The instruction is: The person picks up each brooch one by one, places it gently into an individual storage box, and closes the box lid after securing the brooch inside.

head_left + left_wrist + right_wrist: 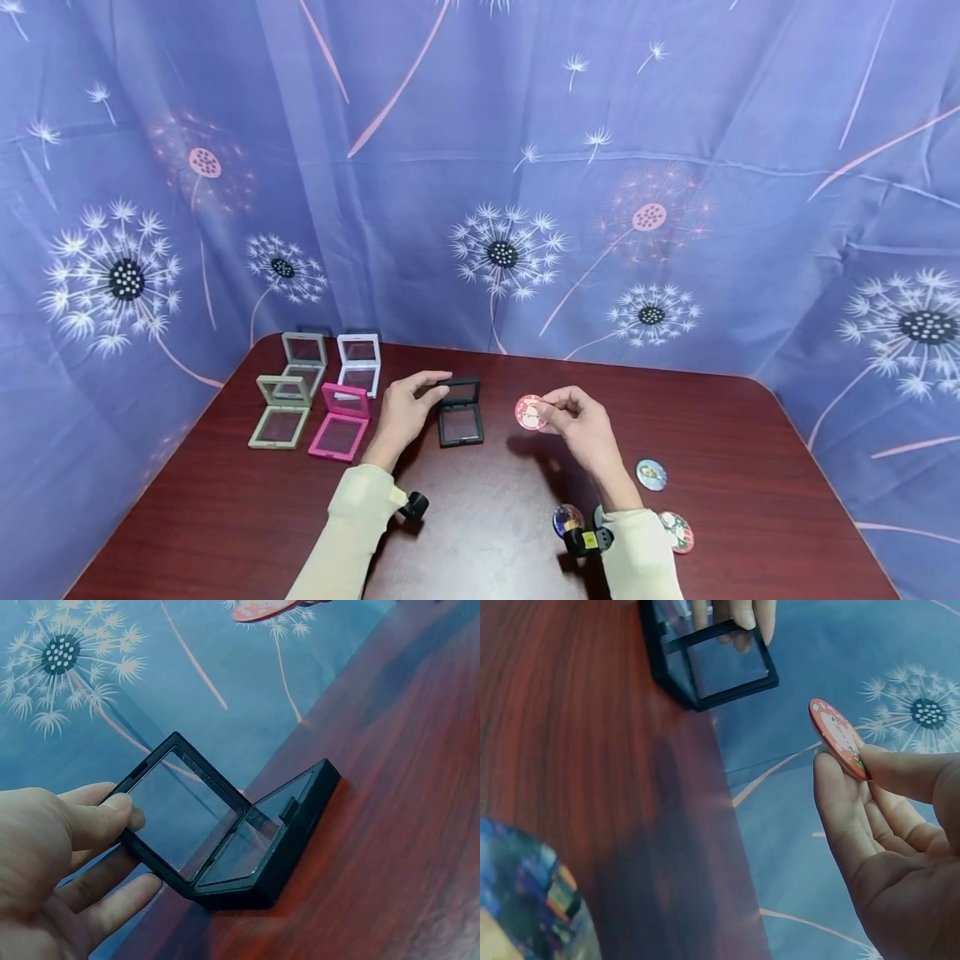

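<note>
My left hand [406,414] pinches the edge of the raised lid on a black display case [461,425]. In the left wrist view the thumb and a finger hold the lid [184,814], a black frame with a clear window; the base sits on the table, hinged open. Above the table, to the right of the case, my right hand [584,424] pinches a round red badge [530,412] with a pale printed figure. Seen from the right wrist, thumb and fingers grip the badge [838,739] near its lower edge, apart from the case.
On the left stand open cases: one pink [338,437], one white [358,379] and two greenish, including the front green case [279,426]. Around my right forearm lie a blue badge [651,475], a dark badge [567,520] and a green-red badge [677,532]. A patterned curtain [420,250] hangs behind the table.
</note>
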Demonstrator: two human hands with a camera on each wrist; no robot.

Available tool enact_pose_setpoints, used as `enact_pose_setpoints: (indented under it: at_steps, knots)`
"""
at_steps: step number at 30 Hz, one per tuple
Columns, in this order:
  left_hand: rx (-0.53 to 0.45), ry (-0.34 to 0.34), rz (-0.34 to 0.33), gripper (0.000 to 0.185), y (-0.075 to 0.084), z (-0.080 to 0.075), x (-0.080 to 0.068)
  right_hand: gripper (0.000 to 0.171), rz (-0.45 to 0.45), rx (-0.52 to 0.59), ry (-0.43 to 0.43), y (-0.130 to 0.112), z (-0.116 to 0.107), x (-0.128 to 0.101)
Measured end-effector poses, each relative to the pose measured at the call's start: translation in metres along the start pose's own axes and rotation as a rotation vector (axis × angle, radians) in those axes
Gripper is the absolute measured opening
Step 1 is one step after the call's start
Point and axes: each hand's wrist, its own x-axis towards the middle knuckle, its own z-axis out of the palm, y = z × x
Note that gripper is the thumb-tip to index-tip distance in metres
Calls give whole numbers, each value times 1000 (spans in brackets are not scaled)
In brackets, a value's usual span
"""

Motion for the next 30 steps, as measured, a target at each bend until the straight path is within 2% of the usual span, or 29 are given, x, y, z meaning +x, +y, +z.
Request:
enact_pose_setpoints:
  at_steps: [11, 15, 20, 25, 30]
  knots:
    - [-57, 1, 8, 23, 1, 11, -16, 14, 3, 23, -4, 4, 4, -6]
    - [-82, 1, 14, 24, 4, 15, -14, 15, 7, 1, -16, 2, 5, -1]
    - [-120, 11, 24, 26, 0, 21, -10, 15, 3, -19, -37, 3, 5, 5]
    - [-117, -15, 27, 26, -1, 24, -7, 16, 5, -27, -58, 3, 6, 7]
    - [-146, -36, 24, 27, -1, 25, -12, 16, 3, -20, -65, 3, 10, 3]
